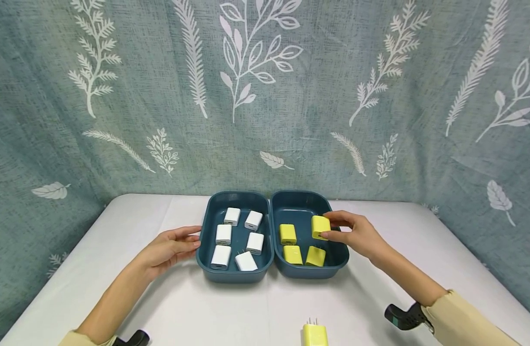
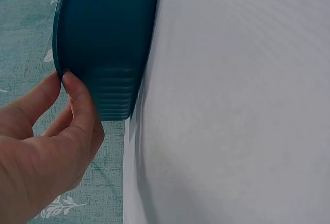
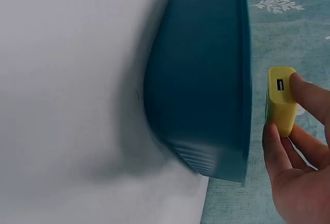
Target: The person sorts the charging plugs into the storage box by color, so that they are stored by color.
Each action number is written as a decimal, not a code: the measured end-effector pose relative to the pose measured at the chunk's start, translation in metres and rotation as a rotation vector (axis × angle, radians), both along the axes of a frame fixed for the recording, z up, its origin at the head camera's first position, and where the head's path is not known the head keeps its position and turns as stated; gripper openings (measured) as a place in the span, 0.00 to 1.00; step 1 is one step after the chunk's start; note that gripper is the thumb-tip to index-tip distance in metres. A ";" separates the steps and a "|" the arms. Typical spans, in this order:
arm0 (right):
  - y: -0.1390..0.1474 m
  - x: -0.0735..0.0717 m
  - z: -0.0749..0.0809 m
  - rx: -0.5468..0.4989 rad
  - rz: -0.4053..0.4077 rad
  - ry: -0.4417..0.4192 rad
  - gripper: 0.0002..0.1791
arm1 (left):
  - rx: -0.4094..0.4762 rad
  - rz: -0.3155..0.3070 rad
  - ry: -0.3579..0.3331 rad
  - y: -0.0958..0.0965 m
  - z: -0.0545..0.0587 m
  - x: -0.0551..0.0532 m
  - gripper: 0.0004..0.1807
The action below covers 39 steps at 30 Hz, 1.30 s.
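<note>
My right hand (image 1: 357, 234) pinches a yellow USB wall charger (image 1: 320, 227) over the right dark blue bin (image 1: 310, 273). In the right wrist view the charger (image 3: 282, 100) is above the rim level, its USB port showing. Inside that bin lie several yellow chargers, one of them (image 1: 287, 234) at its left side. At the left dark blue bin (image 1: 234, 277), my left hand (image 1: 171, 250) pinches the rim between thumb and finger, as the left wrist view shows at the bin's edge (image 2: 56, 33). That bin holds several white chargers, such as one (image 1: 223, 234) on its left.
Another yellow charger (image 1: 315, 335) lies on the white table (image 1: 195, 307) near the front, prongs facing away from me. The two bins stand side by side near the back edge. Behind them hangs a green curtain (image 1: 265, 144) with white leaf prints.
</note>
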State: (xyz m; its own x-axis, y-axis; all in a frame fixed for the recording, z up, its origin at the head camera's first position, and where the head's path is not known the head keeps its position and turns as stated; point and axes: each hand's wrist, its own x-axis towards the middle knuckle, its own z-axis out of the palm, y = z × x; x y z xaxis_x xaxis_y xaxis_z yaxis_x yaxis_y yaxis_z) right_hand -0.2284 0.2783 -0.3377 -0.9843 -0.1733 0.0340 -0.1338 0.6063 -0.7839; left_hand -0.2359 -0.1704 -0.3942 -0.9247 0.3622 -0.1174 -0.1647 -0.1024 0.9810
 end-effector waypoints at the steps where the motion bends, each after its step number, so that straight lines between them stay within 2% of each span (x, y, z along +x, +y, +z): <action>1: -0.001 -0.002 -0.001 -0.002 0.002 -0.001 0.36 | -0.001 -0.001 0.000 0.000 0.000 0.000 0.33; 7: -0.010 -0.015 -0.008 0.043 0.031 0.024 0.33 | -0.007 -0.002 -0.003 0.001 0.002 0.001 0.33; 17: -0.027 -0.032 -0.020 0.215 0.021 0.089 0.31 | -0.001 -0.002 0.002 0.002 0.001 0.001 0.33; 22: -0.032 -0.035 -0.021 0.276 0.027 0.105 0.30 | 0.008 -0.008 0.002 0.002 0.001 0.001 0.33; 33: -0.043 -0.036 -0.022 0.378 0.094 0.122 0.28 | 0.009 -0.001 -0.001 0.001 0.001 0.002 0.32; 39: -0.042 -0.034 -0.018 0.385 0.108 0.123 0.28 | 0.005 -0.006 0.002 0.001 0.002 0.001 0.32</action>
